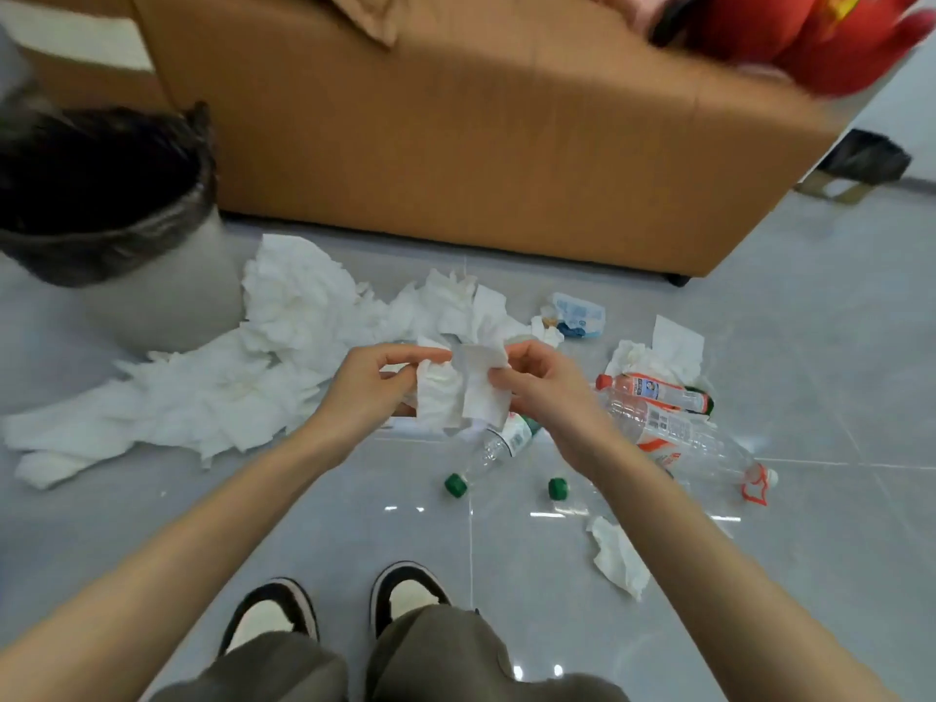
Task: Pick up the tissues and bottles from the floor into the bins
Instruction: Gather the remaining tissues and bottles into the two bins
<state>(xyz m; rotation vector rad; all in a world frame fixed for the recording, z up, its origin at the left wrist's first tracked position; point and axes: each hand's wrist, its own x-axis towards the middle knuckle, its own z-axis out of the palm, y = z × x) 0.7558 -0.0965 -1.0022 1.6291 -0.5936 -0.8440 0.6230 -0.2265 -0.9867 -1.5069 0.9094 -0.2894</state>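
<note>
A crumpled white tissue [458,390] is held above the grey tiled floor [810,347], pinched at its top edge by the curled fingers of the left hand [372,385] and the right hand [539,385]. Below it lie a clear bottle with a green cap [489,456], a large clear bottle [678,438] and a heap of tissues [228,387]. The heap reaches the bin lined with a black bag [101,205] beside the tan sofa [481,144].

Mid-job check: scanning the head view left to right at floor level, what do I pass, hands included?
Grey bin with black liner → pile of tissues → left hand → tissue pinched by both hands → right hand → red-capped bottle. Other bottles and green caps overlap, so they are left out.
</note>
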